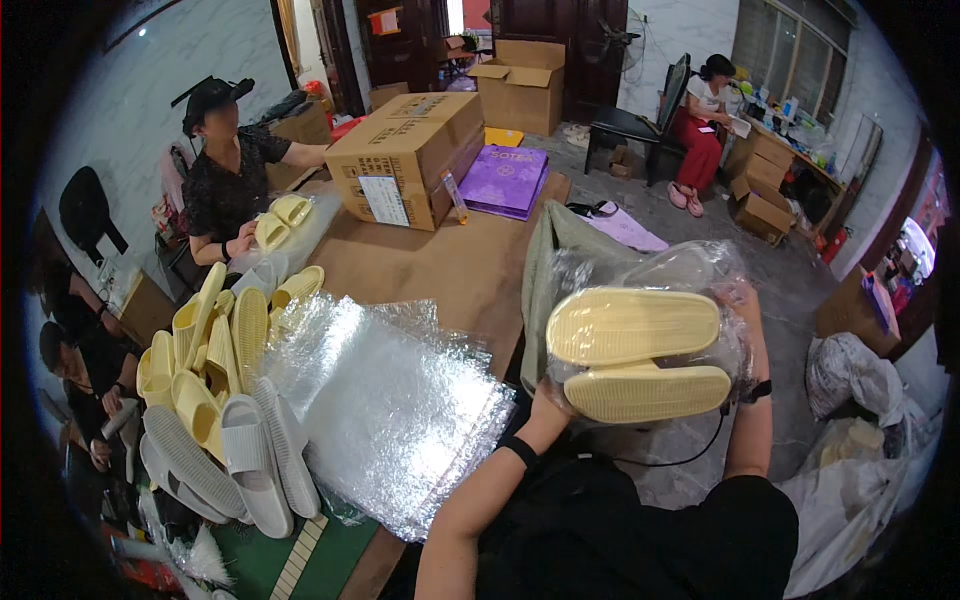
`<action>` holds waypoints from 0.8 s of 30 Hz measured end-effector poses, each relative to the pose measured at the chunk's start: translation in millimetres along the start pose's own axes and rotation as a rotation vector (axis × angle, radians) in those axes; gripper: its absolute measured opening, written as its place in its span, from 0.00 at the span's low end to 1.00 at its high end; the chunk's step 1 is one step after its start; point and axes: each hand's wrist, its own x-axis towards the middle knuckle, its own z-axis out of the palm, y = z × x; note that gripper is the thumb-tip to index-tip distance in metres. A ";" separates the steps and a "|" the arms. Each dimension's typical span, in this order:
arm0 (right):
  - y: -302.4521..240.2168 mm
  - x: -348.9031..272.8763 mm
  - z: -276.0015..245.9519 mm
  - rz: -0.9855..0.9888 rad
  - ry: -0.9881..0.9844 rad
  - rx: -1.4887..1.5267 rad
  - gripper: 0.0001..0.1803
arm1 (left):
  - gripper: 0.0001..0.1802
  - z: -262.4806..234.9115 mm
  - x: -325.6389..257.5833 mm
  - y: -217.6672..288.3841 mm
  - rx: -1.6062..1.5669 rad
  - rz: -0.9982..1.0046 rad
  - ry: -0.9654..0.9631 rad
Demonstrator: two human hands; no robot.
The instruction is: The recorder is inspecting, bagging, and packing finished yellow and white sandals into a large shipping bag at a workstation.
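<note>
Fingers of both hands are mostly hidden behind a clear bag that holds two yellow slippers, soles facing the camera. The left hand grips the bundle from below, near the lower slipper's heel, its fingers clamped on plastic and slipper together. The right hand is closed on the far side of the bag, its fingertips out of sight. The bundle is held up in the air, to the right of the worktop and well apart from it.

To bag the pair well, I judge the slippers should sit sole to sole and square, with the film pulled smooth before closing. A stack of clear bags lies on the worktop, beside a heap of loose slippers. Across the worktop another person handles a yellow slipper beside a cardboard box.
</note>
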 end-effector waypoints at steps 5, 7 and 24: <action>-11.6 16.7 8.1 0.023 -0.065 -0.060 0.16 | 0.14 -23.8 17.7 67.0 0.605 0.437 -0.105; 23.0 37.7 -8.0 -0.027 -0.088 -0.167 0.18 | 0.10 -41.4 25.7 107.3 0.960 0.159 -0.744; 103.7 58.0 59.3 -0.673 -0.373 -1.549 0.14 | 0.06 -60.8 13.7 85.4 0.940 0.223 -0.494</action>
